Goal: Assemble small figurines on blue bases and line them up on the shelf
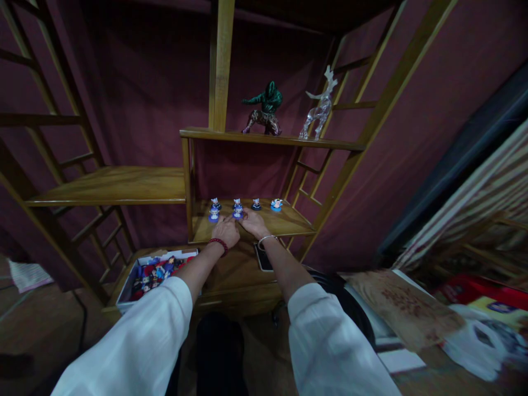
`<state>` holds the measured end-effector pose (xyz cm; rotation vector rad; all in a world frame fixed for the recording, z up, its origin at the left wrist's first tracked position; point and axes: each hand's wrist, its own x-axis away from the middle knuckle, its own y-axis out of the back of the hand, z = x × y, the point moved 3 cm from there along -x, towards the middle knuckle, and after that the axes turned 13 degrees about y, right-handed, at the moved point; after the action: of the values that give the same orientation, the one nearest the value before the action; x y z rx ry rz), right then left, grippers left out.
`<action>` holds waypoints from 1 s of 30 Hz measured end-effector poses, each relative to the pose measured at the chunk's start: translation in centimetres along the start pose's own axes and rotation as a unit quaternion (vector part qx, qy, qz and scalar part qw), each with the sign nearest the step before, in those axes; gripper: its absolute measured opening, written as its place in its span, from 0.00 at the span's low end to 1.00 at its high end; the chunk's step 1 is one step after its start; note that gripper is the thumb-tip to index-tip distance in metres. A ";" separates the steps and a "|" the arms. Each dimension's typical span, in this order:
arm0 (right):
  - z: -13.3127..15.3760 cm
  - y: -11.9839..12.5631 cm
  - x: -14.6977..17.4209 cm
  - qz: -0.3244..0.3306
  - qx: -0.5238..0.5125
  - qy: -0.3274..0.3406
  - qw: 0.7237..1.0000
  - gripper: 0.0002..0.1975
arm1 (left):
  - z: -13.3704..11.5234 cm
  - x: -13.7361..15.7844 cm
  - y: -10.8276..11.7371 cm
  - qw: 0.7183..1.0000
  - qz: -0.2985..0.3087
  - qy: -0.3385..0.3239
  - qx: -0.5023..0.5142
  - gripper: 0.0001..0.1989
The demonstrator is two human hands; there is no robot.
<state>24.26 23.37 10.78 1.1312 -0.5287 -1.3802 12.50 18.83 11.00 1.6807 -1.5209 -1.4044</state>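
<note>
A small purple-and-white figurine [238,213] stands upright on the middle shelf board [284,223], in the front row. My left hand [226,229] reaches it from the left, fingers closed at its base. From the right, my right hand [253,223] pinches the same figurine; parts of the fingertips are hidden. To the left is a similar purple figurine [213,214]. Behind them, a back row has dark-based figurines [215,203], [256,204] and a blue-based pink-and-white figurine [276,205] at its right end.
A white box [127,286] full of small colourful figurines sits at lower left. A phone-like dark slab [264,258] lies below the shelf. Above, the upper board [231,136] carries a green-topped crouching figure [266,107] and a clear deer figure [319,110]. Wooden posts frame the shelf.
</note>
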 end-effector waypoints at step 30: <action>-0.6 0.1 -1.3 0.007 -0.009 -0.002 1.000 0.18 | -0.3 0.5 0.0 1.000 -0.002 0.025 0.008 0.17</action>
<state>24.51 24.78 11.02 1.1088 -0.5248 -1.3718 12.74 18.31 10.92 1.7156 -1.5057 -1.3453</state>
